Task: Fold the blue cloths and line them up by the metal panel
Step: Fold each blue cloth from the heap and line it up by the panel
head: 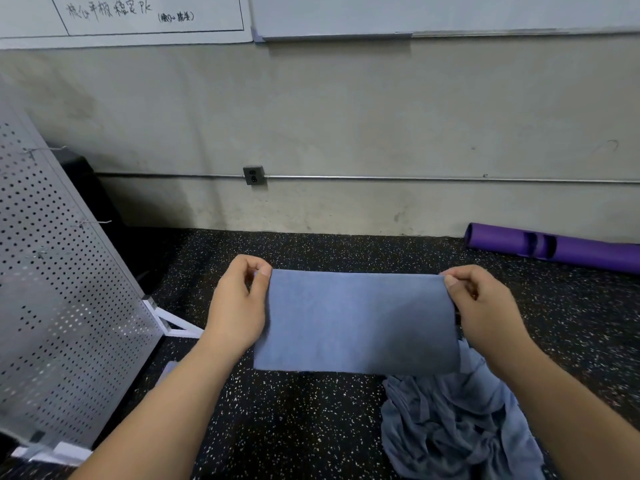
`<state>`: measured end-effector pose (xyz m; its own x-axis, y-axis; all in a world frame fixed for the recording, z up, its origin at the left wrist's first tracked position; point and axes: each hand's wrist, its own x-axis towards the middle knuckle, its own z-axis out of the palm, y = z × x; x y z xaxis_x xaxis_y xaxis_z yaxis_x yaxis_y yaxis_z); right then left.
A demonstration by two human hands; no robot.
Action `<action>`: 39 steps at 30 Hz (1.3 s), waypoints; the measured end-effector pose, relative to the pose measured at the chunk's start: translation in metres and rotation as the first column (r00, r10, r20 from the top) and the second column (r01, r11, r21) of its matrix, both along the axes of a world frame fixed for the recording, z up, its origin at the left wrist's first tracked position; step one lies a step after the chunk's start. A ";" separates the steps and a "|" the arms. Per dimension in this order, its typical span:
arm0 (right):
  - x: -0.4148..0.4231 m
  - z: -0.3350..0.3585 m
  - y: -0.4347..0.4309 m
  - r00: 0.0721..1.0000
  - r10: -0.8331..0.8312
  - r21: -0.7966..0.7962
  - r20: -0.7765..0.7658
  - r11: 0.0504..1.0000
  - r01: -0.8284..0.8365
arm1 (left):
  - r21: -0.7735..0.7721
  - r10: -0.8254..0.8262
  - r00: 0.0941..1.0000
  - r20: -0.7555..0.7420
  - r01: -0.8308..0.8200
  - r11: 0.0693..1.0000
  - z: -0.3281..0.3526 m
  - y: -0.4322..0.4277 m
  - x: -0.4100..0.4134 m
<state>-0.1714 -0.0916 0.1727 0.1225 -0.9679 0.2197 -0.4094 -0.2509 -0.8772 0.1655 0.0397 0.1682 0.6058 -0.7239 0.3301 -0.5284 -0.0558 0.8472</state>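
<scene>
Spanning the far side: wall (pixel 346 116), pale and scuffed, with whiteboards (pixel 415 12) along its top edge.
Floor (pixel 294 427): black rubber flecked with white, from the wall to the near edge.
Metal panel (pixel 52 289): grey, perforated, leaning at the left on a white foot, running from near to far.
Heap of cloths (pixel 457 427): blue, crumpled and unfolded, on the floor at the near right, partly behind the right forearm.
Folded cloth (pixel 356 320): blue, a smooth rectangle held up above the floor at the centre, well right of the panel. Its long axis runs left to right. The top edge is stretched level between the hands, the flat face is turned toward the wearer, and the lower edge hangs free.
Purple roll (pixel 571 249): lying at the far right against the wall's foot, long axis left to right.
Left hand (pixel 239 306): thumb and forefinger pinch the cloth's upper left corner.
Right hand (pixel 485 306): thumb and forefinger pinch the upper right corner.
Socket (pixel 254 175): grey, on a thin pipe (pixel 415 178) running along the wall.
</scene>
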 end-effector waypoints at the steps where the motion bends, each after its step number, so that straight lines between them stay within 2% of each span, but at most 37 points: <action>1: 0.002 -0.002 0.002 1.000 -0.012 -0.014 -0.013 1.000 0.011 | 0.002 0.019 1.000 0.021 -0.019 1.000 -0.001 0.000 -0.004; 4: 0.006 0.000 0.005 0.999 -0.051 -0.046 0.013 0.998 0.052 | -0.042 0.076 0.996 0.038 -0.074 0.996 0.002 0.001 -0.010; 9: 0.008 0.002 0.005 0.992 -0.093 -0.056 0.086 0.994 0.098 | -0.084 0.098 0.994 -0.051 -0.103 0.991 0.001 -0.002 -0.009; 12: 0.009 0.003 0.006 0.987 -0.047 -0.018 0.155 0.999 0.051 | -0.073 0.052 0.969 -0.243 -0.072 0.995 -0.001 -0.003 -0.011; 15: 0.007 0.006 0.008 0.973 -0.001 0.065 0.229 0.998 -0.014 | 0.001 0.015 0.874 -0.485 -0.017 1.000 -0.005 -0.004 -0.009; 20: 0.002 0.004 0.004 0.976 0.030 0.100 0.215 0.994 -0.052 | 0.031 -0.088 0.721 -0.687 0.150 0.988 -0.004 -0.003 -0.005; 26: -0.002 0.015 0.002 0.973 0.083 0.195 0.217 0.973 -0.126 | -0.002 -0.104 0.690 -0.716 0.148 0.989 0.001 0.000 -0.004; 29: -0.009 0.020 0.002 0.958 0.192 0.148 0.211 0.963 -0.225 | -0.001 -0.105 0.690 -0.716 0.151 0.989 0.000 0.001 -0.004; 31: -0.013 0.023 0.003 0.933 0.287 0.120 0.216 0.941 -0.317 | 0.039 -0.082 0.731 -0.677 0.147 0.988 -0.002 0.001 -0.002; 32: -0.015 0.025 0.003 0.925 0.308 0.122 0.222 0.933 -0.340 | 0.059 -0.061 0.779 -0.624 0.125 0.990 -0.003 0.000 -0.001; 33: -0.017 0.025 0.002 0.922 0.311 0.129 0.231 0.929 -0.346 | 0.080 -0.046 0.863 -0.503 0.100 0.992 -0.005 0.001 0.000; 34: -0.018 0.024 0.001 0.923 0.300 0.141 0.242 0.930 -0.339 | 0.112 -0.041 0.951 -0.305 0.079 0.991 -0.005 0.002 0.001; 35: -0.018 0.022 -0.001 0.926 0.287 0.154 0.245 0.931 -0.330 | 0.140 -0.052 0.996 -0.078 0.063 0.988 -0.005 0.004 0.000; 36: -0.019 0.018 -0.002 0.933 0.280 0.164 0.226 0.933 -0.319 | 0.145 -0.069 0.992 0.106 0.053 0.988 -0.004 0.006 -0.003; 37: -0.019 0.015 -0.004 0.942 0.276 0.171 0.191 0.936 -0.309 | 0.118 -0.072 0.980 0.187 0.050 0.992 -0.002 0.008 -0.007; 39: -0.019 0.010 -0.005 0.953 0.273 0.177 0.132 0.940 -0.293 | 0.036 -0.041 0.984 0.173 0.036 0.999 0.002 0.010 -0.015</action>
<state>-0.1901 -0.0969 0.1829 0.3842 -0.9213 0.0595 -0.2503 -0.1660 -0.9538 0.1505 0.0500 0.1698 0.5129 -0.7578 0.4032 -0.6693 -0.0589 0.7407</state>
